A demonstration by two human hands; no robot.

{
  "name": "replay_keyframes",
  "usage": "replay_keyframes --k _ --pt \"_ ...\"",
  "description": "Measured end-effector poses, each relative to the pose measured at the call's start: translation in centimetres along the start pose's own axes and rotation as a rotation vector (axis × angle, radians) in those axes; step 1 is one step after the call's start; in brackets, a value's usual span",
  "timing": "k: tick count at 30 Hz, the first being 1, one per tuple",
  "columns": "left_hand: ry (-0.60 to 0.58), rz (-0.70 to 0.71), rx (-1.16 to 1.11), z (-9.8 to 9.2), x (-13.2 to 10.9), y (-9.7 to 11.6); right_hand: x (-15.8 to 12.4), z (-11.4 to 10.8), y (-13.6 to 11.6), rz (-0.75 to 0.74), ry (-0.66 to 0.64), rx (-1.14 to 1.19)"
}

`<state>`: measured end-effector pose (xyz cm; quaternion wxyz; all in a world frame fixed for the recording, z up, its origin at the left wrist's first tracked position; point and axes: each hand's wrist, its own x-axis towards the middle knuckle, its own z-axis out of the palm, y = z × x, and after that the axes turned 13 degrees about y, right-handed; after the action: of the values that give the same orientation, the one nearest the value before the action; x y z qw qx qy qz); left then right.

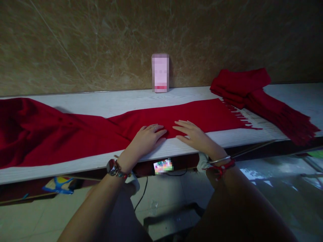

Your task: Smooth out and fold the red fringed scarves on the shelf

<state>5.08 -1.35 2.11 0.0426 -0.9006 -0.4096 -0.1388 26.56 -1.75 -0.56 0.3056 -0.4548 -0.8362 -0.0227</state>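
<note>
The long red scarf (106, 129) lay flat along the white bench (141, 101), across the middle of the frame. Your left hand (147, 137) and right hand (193, 132) pressed down on its near edge, side by side, fingers open and flat, holding nothing. A folded red scarf (252, 90) sat at the upper right. A pink box (160, 73) stood by the wall.

Left hand (147, 137) and right hand (194, 134) flat, palms down, fingers outstretched, side by side.

A white wooden table (106, 102) stands against a brown marbled wall (101, 40), above pale floor tiles (25, 218).
</note>
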Motion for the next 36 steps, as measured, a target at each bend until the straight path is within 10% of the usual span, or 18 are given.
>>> replay_keyframes --k 22,36 --pt "0.109 -0.068 -0.041 0.0 1.2 -1.5 0.7 -0.3 -0.7 -0.058 0.068 -0.128" --pt "0.164 0.121 0.024 -0.5 1.3 -0.2 1.2 -0.4 -0.8 -0.014 0.128 -0.192"
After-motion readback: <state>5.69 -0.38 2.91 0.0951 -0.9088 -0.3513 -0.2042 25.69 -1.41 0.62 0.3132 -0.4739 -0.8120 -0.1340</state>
